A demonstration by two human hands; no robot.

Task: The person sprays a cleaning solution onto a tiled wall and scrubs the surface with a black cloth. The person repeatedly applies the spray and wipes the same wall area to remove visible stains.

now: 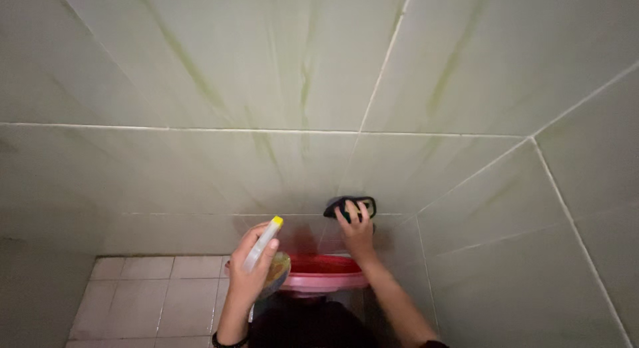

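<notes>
At about seven o'clock in the view, the left hand [253, 268] is wrapped shut around a clear spray bottle [261, 245] with a yellow tip, held tilted so the nozzle points up toward one o'clock at the wall. A dark band sits on that wrist. Just behind the bottle, toward five o'clock of it, a pink basin [324, 276] stands low against the wall, its inside red.

Moving right, the right hand [357, 229] lies flat with fingers spread, pressing a dark cloth [351, 206] against the tiled wall [279, 88] just below a grout line, at roughly six o'clock from the centre of the view. The hands are near each other but apart.

Greenish streaks run down the tiles above, at eleven, twelve and one o'clock, well out of reach of the cloth as it sits now. My judgement: wiping is under way at the lowest row, and most of the streaked area above looks untouched
</notes>
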